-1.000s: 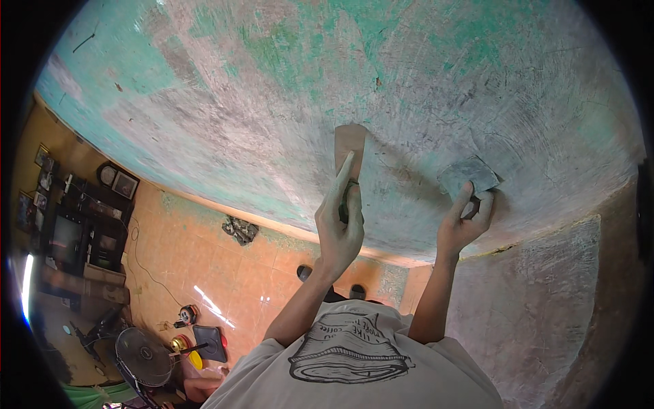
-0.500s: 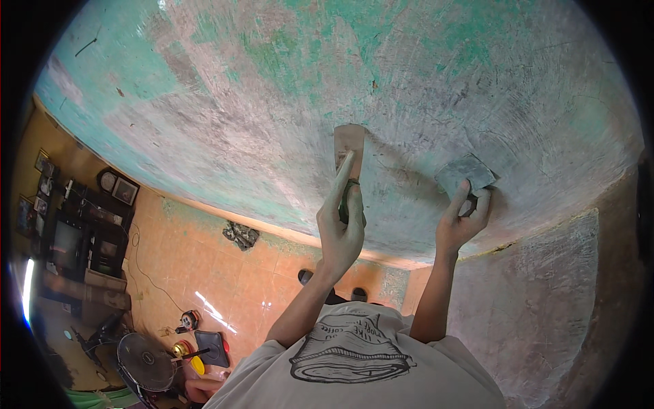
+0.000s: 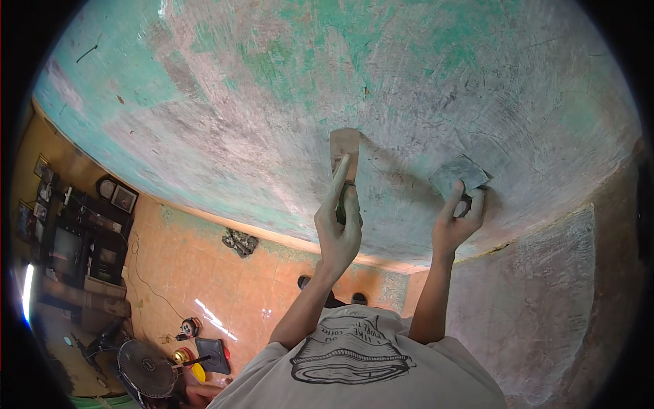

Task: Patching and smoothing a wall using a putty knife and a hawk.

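Note:
My left hand [image 3: 336, 235] is closed round the handle of a putty knife [image 3: 345, 142], its index finger stretched along the dull metal blade. The blade's far end is at the wall [image 3: 266, 129], which carries patchy green paint and grey-white scraped areas. To the right, my right hand [image 3: 454, 230] grips a flat grey square plate [image 3: 461, 171] between thumb and fingers, close to the same wall. Whether the plate has a handle is hidden by the fingers. Both tools cast shadows on the wall.
Orange tiles cover the floor [image 3: 184, 252], with a dark crumpled bundle [image 3: 240, 242] near the wall's foot. A fan [image 3: 146, 368] and a dark cabinet [image 3: 105, 255] stand at left. Another person's bare limb [image 3: 202, 393] shows beside the fan. At right is a grey patched wall [image 3: 524, 300].
Both hands, with their tools, appear slightly farther left in the picture, and the whole view has shifted a little. The grips are unchanged.

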The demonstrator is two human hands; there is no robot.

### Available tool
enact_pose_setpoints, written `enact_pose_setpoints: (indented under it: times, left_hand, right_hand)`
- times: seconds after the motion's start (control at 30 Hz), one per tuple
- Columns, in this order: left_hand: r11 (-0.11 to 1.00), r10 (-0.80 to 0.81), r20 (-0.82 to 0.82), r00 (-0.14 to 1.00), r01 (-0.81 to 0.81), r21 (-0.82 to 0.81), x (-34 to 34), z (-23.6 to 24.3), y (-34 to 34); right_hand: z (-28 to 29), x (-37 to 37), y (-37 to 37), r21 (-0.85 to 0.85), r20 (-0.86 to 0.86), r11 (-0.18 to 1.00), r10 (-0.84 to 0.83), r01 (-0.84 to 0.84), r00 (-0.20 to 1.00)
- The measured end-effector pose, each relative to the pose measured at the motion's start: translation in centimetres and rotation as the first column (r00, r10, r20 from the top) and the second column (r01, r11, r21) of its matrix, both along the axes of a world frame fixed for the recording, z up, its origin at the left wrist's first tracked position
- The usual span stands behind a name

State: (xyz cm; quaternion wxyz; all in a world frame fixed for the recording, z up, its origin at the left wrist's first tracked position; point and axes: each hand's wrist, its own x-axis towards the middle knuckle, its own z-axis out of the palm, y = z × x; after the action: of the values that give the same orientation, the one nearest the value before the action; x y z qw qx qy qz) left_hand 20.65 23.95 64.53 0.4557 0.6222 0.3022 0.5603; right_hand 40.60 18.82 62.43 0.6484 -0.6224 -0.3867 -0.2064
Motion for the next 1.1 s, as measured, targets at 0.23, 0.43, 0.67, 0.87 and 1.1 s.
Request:
enact_pose_setpoints:
  times: [0.23, 0.43, 0.67, 0.87, 1.1]
  left_hand:
    - [1.0, 0.021, -0.033, 0.999, -0.021, -0.01, -0.5, -0.5, -0.3]
    - [1.0, 0.014, -0.017, 1.0, -0.014, 0.0, -0.7, 0.0, -0.1]
    - [1.0, 0.012, -0.02, 1.0, -0.013, -0.025, -1.0, 0.3, -0.1]
    - [0.999, 0.037, -0.001, 0.999, -0.037, -0.022, -0.7, -0.4, 0.0]
    - [1.0, 0.031, -0.005, 1.0, -0.031, -0.005, -0.7, 0.1, 0.1]
  right_hand:
    - [-0.2, -0.2, -0.1, -0.008, 0.014, 1.0, 0.011, -0.011, 1.0]
    - [-0.5, -0.2, 0.0, -0.014, 0.007, 1.0, 0.011, -0.011, 1.0]
    - [-0.7, -0.2, 0.3, -0.005, 0.028, 1.0, 0.002, -0.001, 1.0]
    - [-0.4, -0.3, 0.3, -0.021, 0.018, 1.0, -0.011, 0.012, 1.0]
    - [-0.4, -0.2, 0.2, -0.004, 0.042, 1.0, -0.008, 0.008, 0.999]
